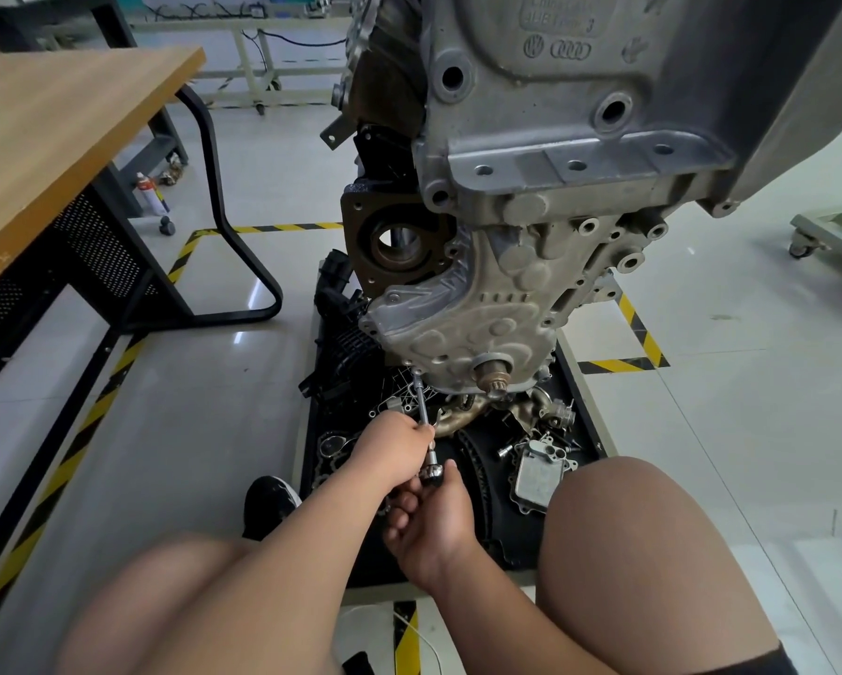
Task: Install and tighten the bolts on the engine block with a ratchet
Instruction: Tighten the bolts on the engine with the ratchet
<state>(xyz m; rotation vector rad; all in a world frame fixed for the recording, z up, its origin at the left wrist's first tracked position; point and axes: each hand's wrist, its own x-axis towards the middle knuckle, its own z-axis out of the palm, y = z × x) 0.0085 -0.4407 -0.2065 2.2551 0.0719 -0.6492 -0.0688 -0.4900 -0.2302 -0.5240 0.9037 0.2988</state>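
Nearest the lens, the left knee [190,606] and right knee [662,538] are seen bent, and both forearms are reached forward between them to the ratchet [431,473]. The ratchet's head is cupped by the right hand [433,518], whose fingers are curled round the handle beneath, so the handle is mostly hidden. The extension bar [423,406] is pinched at its lower end by the left hand [393,445], just above the ratchet head.

From that grip the bar's long axis runs up and away, tilted slightly leftward. It ends at a bolt [415,371] at the lower left corner of the cover on the engine block [531,294]. Whether the bolt is fully home cannot be told.

The left hand lies nearer the bolt and is judged to act as the steadying guide. The swing would then have to be supplied by the right hand, across the bar's axis. Loose parts are heaped in the black tray [572,377] under the block, close to the handle's likely sweep.
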